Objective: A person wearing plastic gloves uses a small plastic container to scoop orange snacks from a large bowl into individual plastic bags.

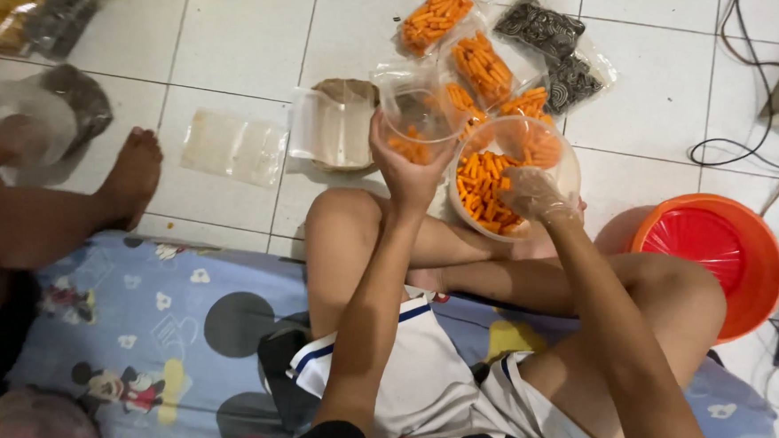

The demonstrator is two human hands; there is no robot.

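My left hand (408, 162) holds a small clear plastic bag (417, 114) open, with a few orange snack sticks in its bottom. My right hand (533, 195), covered by a thin clear plastic glove, reaches into a large clear container (570, 166) of orange snack sticks resting between my crossed legs. The bag sits right beside the container's left rim.
Filled bags of orange snacks (482, 66) and dark snacks (542, 27) lie on the white tile floor ahead. A stack of empty bags (332, 127) and a flat one (233, 144) lie left. A red-orange basin (716, 258) stands right. Another person's leg (70, 211) is at left; cables (749, 131) at far right.
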